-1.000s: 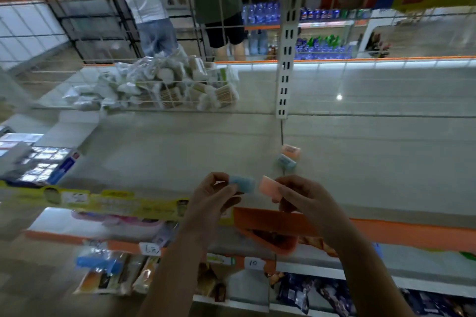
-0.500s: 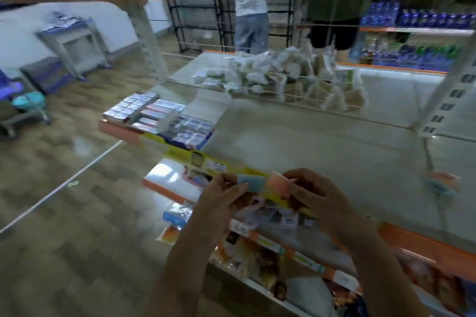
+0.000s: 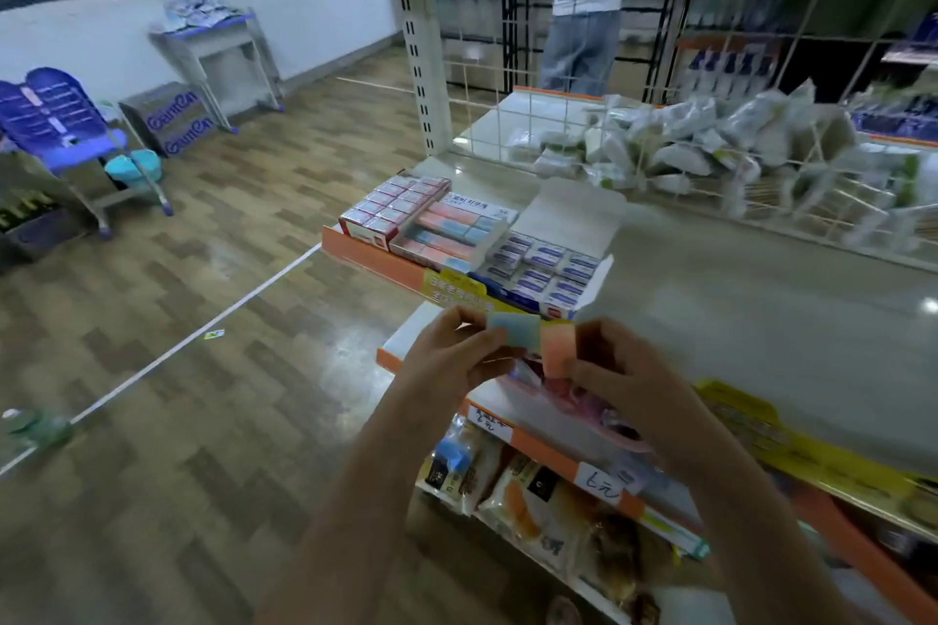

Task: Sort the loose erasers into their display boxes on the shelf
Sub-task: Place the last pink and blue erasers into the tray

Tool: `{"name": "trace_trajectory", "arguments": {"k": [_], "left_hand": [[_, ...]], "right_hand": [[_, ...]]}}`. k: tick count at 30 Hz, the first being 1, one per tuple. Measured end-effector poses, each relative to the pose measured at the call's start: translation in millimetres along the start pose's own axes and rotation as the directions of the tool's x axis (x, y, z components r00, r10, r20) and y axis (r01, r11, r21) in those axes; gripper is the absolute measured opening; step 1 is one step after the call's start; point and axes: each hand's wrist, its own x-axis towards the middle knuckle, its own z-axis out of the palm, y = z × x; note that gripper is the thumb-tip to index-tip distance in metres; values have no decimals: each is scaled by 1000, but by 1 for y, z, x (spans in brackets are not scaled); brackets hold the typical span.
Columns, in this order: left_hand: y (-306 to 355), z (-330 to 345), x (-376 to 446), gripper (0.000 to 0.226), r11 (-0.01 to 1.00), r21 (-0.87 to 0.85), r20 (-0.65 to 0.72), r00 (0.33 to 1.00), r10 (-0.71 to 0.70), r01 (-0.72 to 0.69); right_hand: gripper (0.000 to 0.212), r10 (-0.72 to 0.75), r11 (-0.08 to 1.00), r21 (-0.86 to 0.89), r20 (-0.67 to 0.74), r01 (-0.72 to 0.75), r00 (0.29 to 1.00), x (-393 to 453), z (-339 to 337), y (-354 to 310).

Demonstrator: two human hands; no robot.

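A shop aisle with a wood-pattern floor (image 3: 213, 299) runs left of an orange-edged shelf (image 3: 751, 299), its grey deck backed by a wire grid holding pale packets (image 3: 710, 142). At the shelf's left end stand three open display boxes: a red-and-white one (image 3: 393, 211), a middle box of pink and blue erasers (image 3: 446, 231) whose raised lid bears Korean lettering too small to read, and a blue-and-white box (image 3: 540, 269) of white-sleeved erasers. A yellow price strip (image 3: 457, 292) along the shelf edge also carries Korean print. On the tier below, a handwritten tag (image 3: 601, 485) reads like "6元". By the far wall, a carton (image 3: 172, 119) shows blue script, roughly "GumGn".

In front of the shelf edge, the left hand (image 3: 446, 360) pinches a pale blue eraser (image 3: 512, 330) between thumb and fingers, and the right hand (image 3: 616, 371) pinches a salmon-pink eraser (image 3: 556, 350). The two erasers touch side by side.
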Motion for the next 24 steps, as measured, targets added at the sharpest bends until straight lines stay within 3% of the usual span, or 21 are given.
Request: {"name": "trace_trajectory", "arguments": {"k": [8, 12, 17, 24], "left_hand": [[24, -37, 70, 11, 1000, 25, 27, 1000, 1, -2], [35, -60, 103, 23, 995, 94, 29, 999, 19, -22], [45, -85, 132, 27, 986, 164, 27, 999, 31, -35], [59, -113, 168, 33, 975, 222, 69, 997, -42, 26]], "right_hand": [[33, -69, 992, 100, -41, 73, 997, 82, 2, -13], [43, -120, 984, 129, -11, 121, 993, 119, 4, -23], [41, -155, 982, 112, 30, 151, 987, 153, 13, -30], [39, -92, 988, 124, -27, 94, 995, 183, 37, -35]]}}
